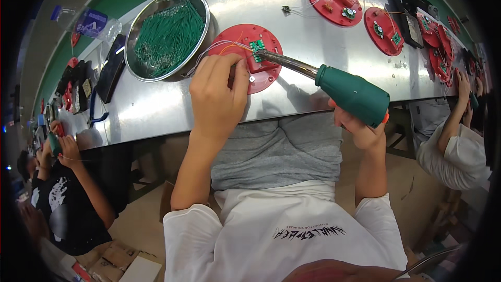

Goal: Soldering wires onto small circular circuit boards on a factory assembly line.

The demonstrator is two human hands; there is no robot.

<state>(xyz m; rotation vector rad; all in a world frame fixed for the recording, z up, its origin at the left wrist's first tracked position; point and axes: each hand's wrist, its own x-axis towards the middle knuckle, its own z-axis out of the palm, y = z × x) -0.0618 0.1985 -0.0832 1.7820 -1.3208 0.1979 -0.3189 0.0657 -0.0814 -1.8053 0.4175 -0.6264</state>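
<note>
Metal tabletop [271, 5], soldering iron [329, 79] aslant, tip upper left.

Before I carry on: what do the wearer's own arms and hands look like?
Both the left hand and right hand are ungloved, with no wristbands visible. The forearms are uncovered below loose, short white sleeves, part of a white shirt with dark lettering.

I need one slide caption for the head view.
The right grip holds a soldering iron, tip at a green circuit board on a red disc, beside a metal bowl of green wires.
</note>
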